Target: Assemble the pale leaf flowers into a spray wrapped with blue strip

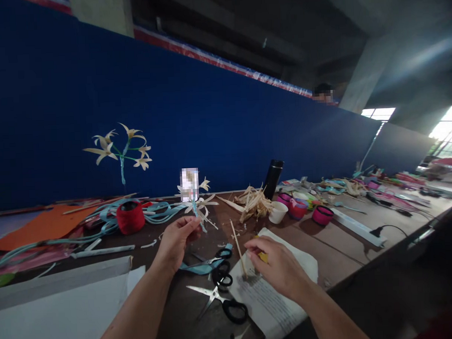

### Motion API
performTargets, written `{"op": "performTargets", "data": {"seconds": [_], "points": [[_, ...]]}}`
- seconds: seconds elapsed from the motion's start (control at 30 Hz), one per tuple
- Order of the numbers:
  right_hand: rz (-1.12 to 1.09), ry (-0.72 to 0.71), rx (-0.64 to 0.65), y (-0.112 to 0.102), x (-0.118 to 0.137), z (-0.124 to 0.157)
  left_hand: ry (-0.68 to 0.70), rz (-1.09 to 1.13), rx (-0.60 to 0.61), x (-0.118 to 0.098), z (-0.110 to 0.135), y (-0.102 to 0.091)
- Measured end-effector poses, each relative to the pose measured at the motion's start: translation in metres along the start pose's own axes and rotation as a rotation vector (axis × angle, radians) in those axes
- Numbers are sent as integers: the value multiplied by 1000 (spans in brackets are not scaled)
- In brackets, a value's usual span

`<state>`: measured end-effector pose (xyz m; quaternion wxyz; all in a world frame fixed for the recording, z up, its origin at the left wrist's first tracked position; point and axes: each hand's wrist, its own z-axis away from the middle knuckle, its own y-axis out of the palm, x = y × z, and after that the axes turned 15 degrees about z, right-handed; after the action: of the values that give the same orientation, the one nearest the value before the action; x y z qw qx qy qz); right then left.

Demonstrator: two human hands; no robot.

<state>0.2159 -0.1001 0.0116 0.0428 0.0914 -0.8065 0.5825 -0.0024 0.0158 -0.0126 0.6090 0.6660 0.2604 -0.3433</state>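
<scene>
My left hand (184, 236) is closed in a pinch on the blue-wrapped stem (195, 211) of a handmade flower spray with pale petals (206, 204). Part of the spray is blurred out. Over a printed sheet (279, 312), my right hand (273, 265) has its fingers curled in. Something yellow (263, 257) shows under them, but its kind is hidden. A thin wooden stick (238, 249) slants beside the fingertips, its lower end over the sheet. Between my hands lie black-handled scissors (234, 310) with their blades apart, and a second pair (225, 253) near a blue strip (196, 268).
A finished flower spray (123, 161) stands at back left, behind a red roll (130, 217). Dried husks (254, 203), a black flask (274, 178), a white cup (278, 213) and pink rolls (322, 215) line the back. A power strip (358, 227) lies right, white board (55, 307) left.
</scene>
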Motion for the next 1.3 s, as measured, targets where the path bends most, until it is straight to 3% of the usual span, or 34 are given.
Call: {"op": "performTargets", "data": {"seconds": [0.2, 0.4, 0.63, 0.9, 1.3], "points": [[-49, -44, -71, 4, 7, -5, 8, -37, 5, -1, 2, 4], [-247, -66, -251, 19, 40, -30, 43, -107, 27, 3, 4, 6], [-229, -26, -266, 36, 66, -50, 63, -179, 84, 5, 3, 7], [-216, -16, -310, 46, 67, -53, 112, -240, 63, 6, 4, 7], [-369, 23, -246, 49, 62, -54, 135, -310, 35, 3, 6, 12]]}}
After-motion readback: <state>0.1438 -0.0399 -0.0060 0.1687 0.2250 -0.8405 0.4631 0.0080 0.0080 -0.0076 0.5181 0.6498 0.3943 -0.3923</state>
